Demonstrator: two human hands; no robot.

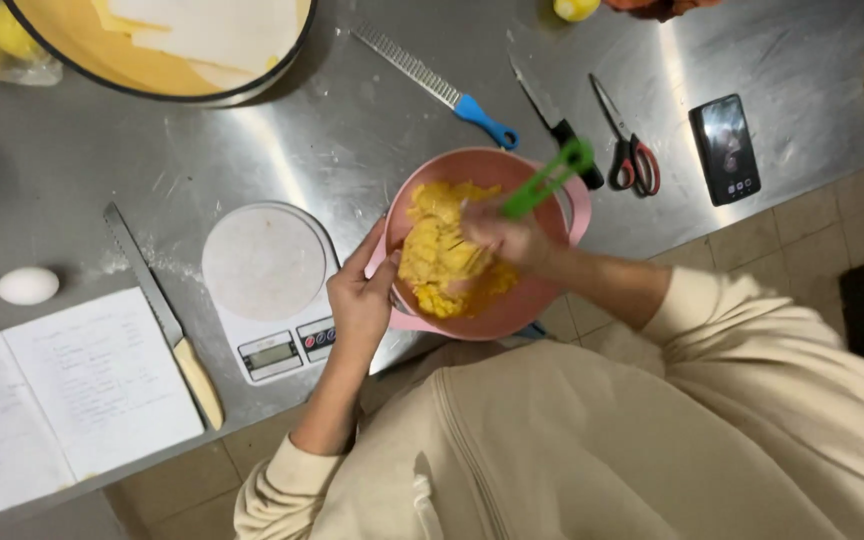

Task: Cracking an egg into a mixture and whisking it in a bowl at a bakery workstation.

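Before you runs the steel counter (372, 110), with a big yellow-lined bowl (152, 75) at its far edge and an open notebook (62, 400) at the near left. Just beside the white kitchen scale (267, 290) stands the pink mixing bowl (542, 305) at the counter's near edge, holding lumpy yellow dough (437, 255). Your left hand (360, 300) clasps the bowl's left rim, fingers wrapped over it. Your right hand (507, 237) is inside the bowl, fingers closed around a green utensil (550, 178) whose handle points up and away. Beyond lie a knife (552, 125), scissors (627, 150), a phone (724, 148) and an egg (27, 285).
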